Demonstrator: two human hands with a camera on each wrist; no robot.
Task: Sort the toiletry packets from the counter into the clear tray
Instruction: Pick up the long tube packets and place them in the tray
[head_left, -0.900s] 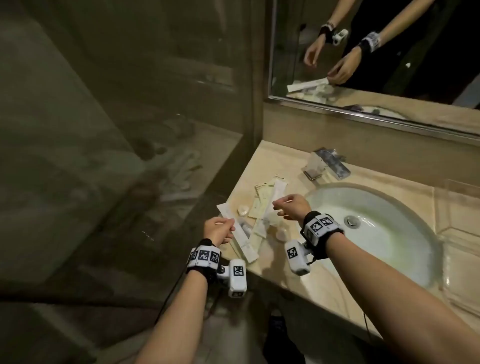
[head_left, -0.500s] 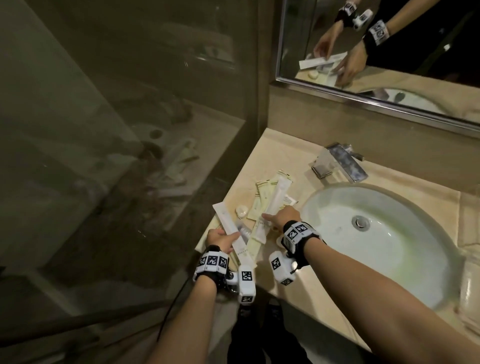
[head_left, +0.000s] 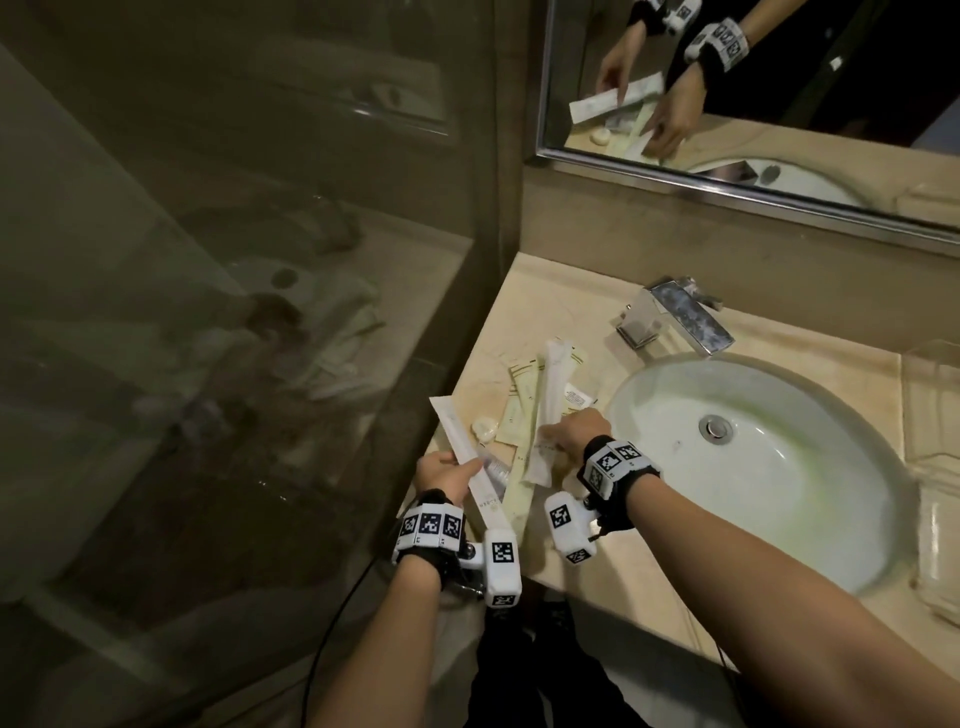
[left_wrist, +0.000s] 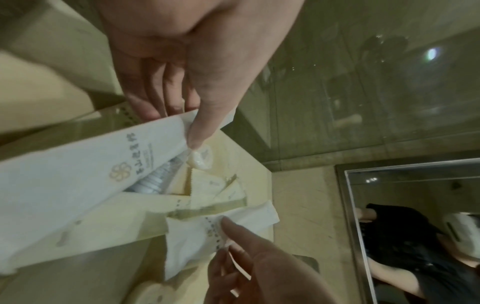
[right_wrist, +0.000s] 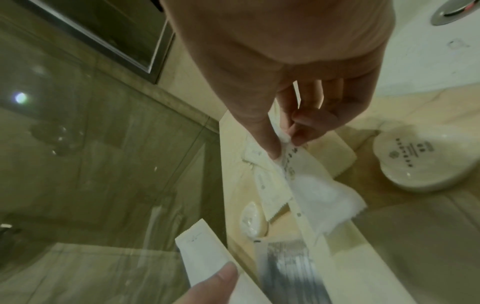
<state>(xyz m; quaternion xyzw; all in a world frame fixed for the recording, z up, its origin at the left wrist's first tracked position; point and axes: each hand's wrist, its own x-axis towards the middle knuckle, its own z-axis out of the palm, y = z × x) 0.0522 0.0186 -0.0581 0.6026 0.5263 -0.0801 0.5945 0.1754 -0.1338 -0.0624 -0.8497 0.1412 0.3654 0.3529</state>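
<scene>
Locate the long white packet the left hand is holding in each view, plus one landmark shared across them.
Head: long white packet lies diagonally at the counter's left edge, gripped by the left hand.
Left wrist: it fills the left side, thumb on top, gold logo showing.
Right wrist: its end sits bottom centre.
Shared landmark: the small round soap just beside the packet.

The counter holds 2 long white packets (head_left: 470, 457), (head_left: 550, 410) and 1 small round soap (head_left: 484, 429). There is 1 sink (head_left: 753, 467), 1 faucet (head_left: 675, 317) and 1 mirror (head_left: 779, 104).
</scene>
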